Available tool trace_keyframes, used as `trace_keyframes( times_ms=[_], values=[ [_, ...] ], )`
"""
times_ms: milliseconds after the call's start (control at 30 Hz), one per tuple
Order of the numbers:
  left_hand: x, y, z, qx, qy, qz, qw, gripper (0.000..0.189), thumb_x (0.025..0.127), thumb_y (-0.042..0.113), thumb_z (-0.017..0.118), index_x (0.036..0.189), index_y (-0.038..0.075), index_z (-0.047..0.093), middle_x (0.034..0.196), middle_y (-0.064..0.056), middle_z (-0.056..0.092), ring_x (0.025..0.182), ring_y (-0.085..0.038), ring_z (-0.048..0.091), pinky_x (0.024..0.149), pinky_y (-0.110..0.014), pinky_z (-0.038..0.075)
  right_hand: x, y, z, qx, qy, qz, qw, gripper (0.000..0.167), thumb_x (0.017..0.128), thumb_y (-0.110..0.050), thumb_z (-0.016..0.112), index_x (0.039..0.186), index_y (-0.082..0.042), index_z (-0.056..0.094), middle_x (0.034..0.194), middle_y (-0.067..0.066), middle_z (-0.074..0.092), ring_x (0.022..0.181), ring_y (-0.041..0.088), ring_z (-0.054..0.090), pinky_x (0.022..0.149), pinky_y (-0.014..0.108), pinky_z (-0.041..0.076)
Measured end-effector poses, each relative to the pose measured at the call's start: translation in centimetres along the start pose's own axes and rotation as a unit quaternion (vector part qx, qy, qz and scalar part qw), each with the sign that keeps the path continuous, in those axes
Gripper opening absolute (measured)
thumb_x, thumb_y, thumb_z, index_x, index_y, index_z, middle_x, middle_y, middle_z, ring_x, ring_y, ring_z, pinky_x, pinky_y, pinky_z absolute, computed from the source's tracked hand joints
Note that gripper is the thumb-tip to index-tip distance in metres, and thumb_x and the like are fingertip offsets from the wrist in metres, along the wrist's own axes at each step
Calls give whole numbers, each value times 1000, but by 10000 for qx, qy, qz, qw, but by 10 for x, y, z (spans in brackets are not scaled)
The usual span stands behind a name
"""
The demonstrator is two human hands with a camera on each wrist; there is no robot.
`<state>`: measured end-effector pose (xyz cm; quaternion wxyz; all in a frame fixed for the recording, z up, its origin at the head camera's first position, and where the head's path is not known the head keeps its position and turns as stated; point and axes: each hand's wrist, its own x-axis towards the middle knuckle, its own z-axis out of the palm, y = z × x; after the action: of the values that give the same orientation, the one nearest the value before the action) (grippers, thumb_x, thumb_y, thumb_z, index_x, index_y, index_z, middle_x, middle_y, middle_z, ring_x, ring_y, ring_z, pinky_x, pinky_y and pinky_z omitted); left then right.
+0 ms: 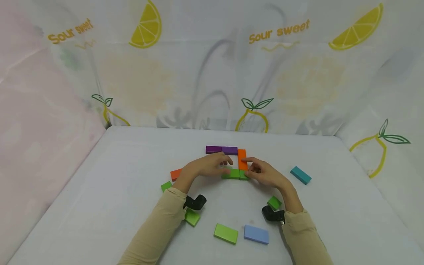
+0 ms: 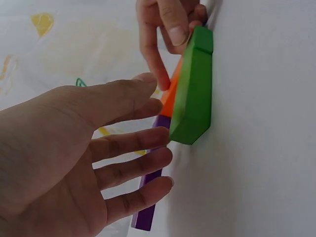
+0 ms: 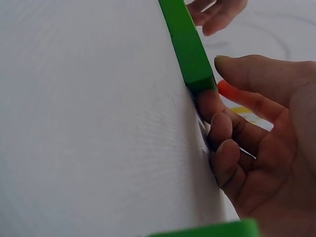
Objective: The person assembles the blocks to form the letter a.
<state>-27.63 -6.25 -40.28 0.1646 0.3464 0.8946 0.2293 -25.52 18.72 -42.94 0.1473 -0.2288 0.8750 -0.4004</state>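
Note:
On the white table, two purple blocks [image 1: 213,149] lie end to end, an orange block [image 1: 242,156] runs toward me from their right end, and a long green block [image 1: 233,174] and a shorter green block [image 1: 243,176] lie in line at its near end. My left hand [image 1: 206,165] hovers with loosely spread fingers by the long green block's left end, holding nothing. My right hand [image 1: 266,174] has a fingertip against the shorter green block's right end, and its index finger reaches the orange block. In the right wrist view the thumb stands off the green row.
A teal block [image 1: 300,175] lies at the right. A green block [image 1: 274,202] sits by the right wrist. Nearer are a light green block [image 1: 226,233] and a light blue one [image 1: 256,234]. Red-orange [image 1: 175,175] and green blocks [image 1: 166,186] are partly behind the left arm.

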Motion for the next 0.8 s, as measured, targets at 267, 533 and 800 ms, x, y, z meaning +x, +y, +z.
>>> trace_keyframes(
  times_ms=[267,533,800],
  values=[
    [-18,-11,-23,-278,-1,-401,9988,39,95,35,55,129,16,54,128,-5,54,120,-21,50,102,-39,41,-5,2,-4,65,-22,84,9999,47,93,-22,58,136,-8,44,90,7,59,77,18,52,66,27,45],
    [-59,-36,-41,-89,-199,-1108,9936,45,89,33,63,128,13,53,123,-10,54,117,-27,50,99,-44,42,0,1,-1,110,-103,-52,9999,50,94,-23,58,138,-7,41,91,8,57,77,17,50,65,24,42],
    [-76,-45,-48,253,-666,-1817,9808,53,83,37,70,125,13,49,121,-13,50,107,-25,51,94,-46,43,0,1,-1,207,-89,44,9997,50,93,-22,59,139,-9,41,91,7,58,79,19,51,67,25,43]
  ],
)
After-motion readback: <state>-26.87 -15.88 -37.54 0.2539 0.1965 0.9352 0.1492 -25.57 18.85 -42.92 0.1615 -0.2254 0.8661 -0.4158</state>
